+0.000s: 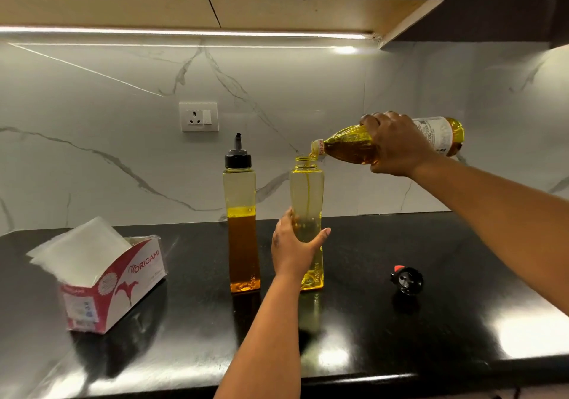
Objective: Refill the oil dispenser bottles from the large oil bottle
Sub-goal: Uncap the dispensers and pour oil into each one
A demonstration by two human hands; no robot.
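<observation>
So the whole thing hinges on the mouth of the large oil bottle (354, 146) sitting right over the open neck of the uncapped dispenser bottle (307, 201). The big bottle is tipped nearly flat, long axis running left-right, mouth on the left and its base out to the right. A thin stream of oil drops from it straight into the neck just below. The right hand (397, 146) is wrapped over the top of that bottle around its middle, fingers curled round it. The left hand (295, 248) is nearer to us and lower, thumb and fingers closed around the dispenser's lower half, steadying it upright on the worktop (431, 321).

That dispenser is a tall square-sided clear plastic thing, yellowish, and looks to hold only a little oil near the bottom, so I'd guess there's a fair bit of pouring left. Narrow neck, so any drift sideways probably means a spill.

Just left of it stands the second dispenser bottle (242, 229), same shape, black spout cap on, roughly half full of darker amber oil. A loose black cap with a red bit (406, 280) lies on the worktop well off to the right. Far left there's a torn-open red and white cardboard tissue box (114, 281). Worktop is glossy black stone and the wall behind is white marble.
</observation>
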